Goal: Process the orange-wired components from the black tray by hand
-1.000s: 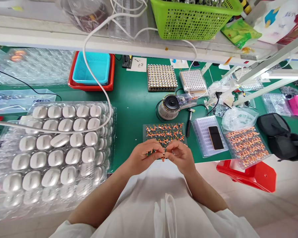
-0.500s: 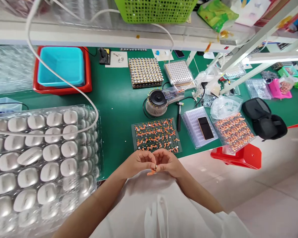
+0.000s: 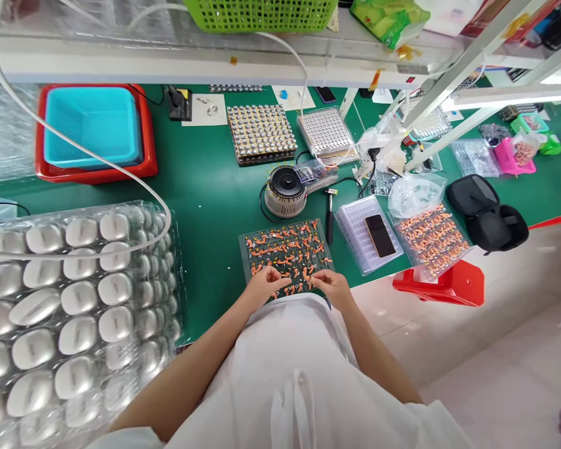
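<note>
A dark tray lies at the bench's front edge, filled with rows of small orange flex-cable parts that carry tiny metal pieces. My left hand hovers over the tray's front left, its thumb and forefinger slightly apart with nothing visible between them. Over the front right, my right hand has thumb and fingertip pinched at one orange flex-cable part. The fingertips cover part of that piece.
Behind the tray stands a round tape dispenser, with a small hammer to its right. A phone rests on stacked clear trays. Trays of silvery rounded cases fill the left. A white cable loops above them.
My hands were together near my body, holding a small orange part. They have now separated and moved forward over the tray. The camera view has shifted slightly.
</note>
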### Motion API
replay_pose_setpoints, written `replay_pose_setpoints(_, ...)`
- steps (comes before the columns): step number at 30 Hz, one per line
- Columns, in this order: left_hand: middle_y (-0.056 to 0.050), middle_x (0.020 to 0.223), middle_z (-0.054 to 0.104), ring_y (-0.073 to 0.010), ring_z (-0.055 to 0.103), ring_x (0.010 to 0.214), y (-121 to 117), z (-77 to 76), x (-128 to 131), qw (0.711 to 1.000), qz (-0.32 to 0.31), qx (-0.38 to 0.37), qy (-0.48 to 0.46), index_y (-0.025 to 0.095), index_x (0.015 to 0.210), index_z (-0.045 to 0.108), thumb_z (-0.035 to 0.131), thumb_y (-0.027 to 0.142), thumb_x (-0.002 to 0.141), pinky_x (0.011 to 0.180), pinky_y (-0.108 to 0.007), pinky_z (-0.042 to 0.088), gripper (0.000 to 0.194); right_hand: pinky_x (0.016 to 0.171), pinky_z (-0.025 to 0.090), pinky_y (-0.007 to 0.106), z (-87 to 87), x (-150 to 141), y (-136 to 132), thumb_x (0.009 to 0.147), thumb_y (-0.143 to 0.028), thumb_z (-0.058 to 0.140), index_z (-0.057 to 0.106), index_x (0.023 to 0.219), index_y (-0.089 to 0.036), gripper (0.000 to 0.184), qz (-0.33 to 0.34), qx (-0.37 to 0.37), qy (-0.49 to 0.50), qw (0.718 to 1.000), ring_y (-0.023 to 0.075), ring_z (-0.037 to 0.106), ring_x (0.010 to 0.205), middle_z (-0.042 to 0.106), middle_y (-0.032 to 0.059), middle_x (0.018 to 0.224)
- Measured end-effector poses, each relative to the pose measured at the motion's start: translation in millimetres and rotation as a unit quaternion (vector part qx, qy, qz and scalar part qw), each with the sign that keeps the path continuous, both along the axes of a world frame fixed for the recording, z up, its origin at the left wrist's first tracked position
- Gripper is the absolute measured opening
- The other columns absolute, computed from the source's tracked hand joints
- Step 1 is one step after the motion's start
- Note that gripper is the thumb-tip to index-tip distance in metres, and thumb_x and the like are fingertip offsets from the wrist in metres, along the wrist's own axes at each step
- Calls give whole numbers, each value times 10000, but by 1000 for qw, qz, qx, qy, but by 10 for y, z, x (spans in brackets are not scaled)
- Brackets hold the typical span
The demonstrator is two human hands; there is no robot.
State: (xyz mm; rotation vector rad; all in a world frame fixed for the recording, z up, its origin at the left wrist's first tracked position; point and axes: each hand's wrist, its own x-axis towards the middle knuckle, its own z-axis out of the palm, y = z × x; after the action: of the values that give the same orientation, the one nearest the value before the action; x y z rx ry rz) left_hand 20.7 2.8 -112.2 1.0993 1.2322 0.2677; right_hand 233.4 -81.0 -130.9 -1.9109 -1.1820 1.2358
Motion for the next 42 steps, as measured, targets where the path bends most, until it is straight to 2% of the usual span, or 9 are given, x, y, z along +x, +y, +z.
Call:
replay_pose_setpoints(5, 69, 577, 467, -85, 415, 500, -25, -167, -95, 1000, 15, -14, 2, 190, 702, 492, 706, 522, 641, 477, -208, 319, 400, 598, 414, 256, -323, 405, 77, 800, -314, 573, 681, 743, -179, 182, 12, -68, -135, 988, 176, 615, 643, 688, 33, 671)
replay_pose_setpoints(11, 53, 568, 521, -99, 458, 488, -32, -260, -158, 999, 30, -20, 7, 182, 727, 539, 717, 554, 608, 477, -220, 322, 429, 635, 376, 248, -542, 382, 328, 850, -212, 494, 686, 707, -183, 241, 78, -106, -267, 955, 186, 627, 750, 701, 71, 751)
replay_pose_setpoints(14, 40, 587, 547, -112, 488, 516, -39, -273, -185, 999, 30, -24, 1, 176, 752, 561, 709, 557, 619, 493, -226, 335, 430, 693, 389, 252, -581, 297, 432, 891, -199, 443, 697, 863, -179, 257, 98, -112, -318, 937, 198, 626, 864, 704, 101, 891)
replay_pose_setpoints(18, 29, 621, 567, -121, 508, 572, -42, -291, -233, 999, 34, -27, -3, 173, 772, 563, 696, 551, 645, 532, -228, 355, 420, 771, 400, 258, -561, 185, 485, 920, -228, 425, 613, 1131, -187, 286, 119, -109, -363, 918, 205, 588, 1007, 653, 116, 1091)
replay_pose_setpoints(23, 30, 616, 567, -118, 499, 558, -27, -243, -240, 999, 37, -39, -9, 173, 763, 562, 683, 540, 659, 521, -230, 353, 401, 772, 411, 247, -551, 45, 478, 901, -288, 481, 637, 991, -214, 195, 159, -117, -377, 905, 186, 596, 966, 638, 74, 1059)
replay_pose_setpoints(27, 28, 618, 571, -119, 508, 570, -8, -174, -205, 998, 37, -50, -23, 171, 745, 562, 693, 524, 648, 532, -235, 391, 389, 776, 424, 276, -626, -41, 490, 880, -275, 508, 635, 931, -176, 169, 162, -148, -382, 898, 207, 610, 944, 636, 105, 1027)
replay_pose_setpoints(31, 20, 639, 583, -126, 523, 598, 8, -131, -185, 997, 38, -49, -35, 169, 736, 568, 706, 516, 633, 540, -238, 419, 386, 738, 434, 289, -689, -111, 516, 842, -208, 524, 626, 913, -145, 139, 145, -170, -371, 902, 222, 624, 913, 636, 136, 1013)
replay_pose_setpoints(35, 11, 658, 588, -132, 532, 621, 17, -108, -184, 998, 37, -42, -42, 166, 729, 570, 707, 503, 636, 537, -236, 430, 375, 709, 427, 291, -652, -152, 521, 803, -173, 526, 613, 866, -143, 112, 106, -163, -343, 919, 221, 623, 875, 636, 135, 990)
replay_pose_setpoints(42, -17, 771, 637, -148, 570, 693, 2, -108, -214, 998, 31, -8, -63, 167, 822, 624, 686, 447, 686, 589, -245, 462, 317, 648, 399, 271, -308, -36, 469, 769, -245, 498, 565, 718, -185, 104, 16, -107, -210, 972, 185, 561, 739, 610, 44, 741)
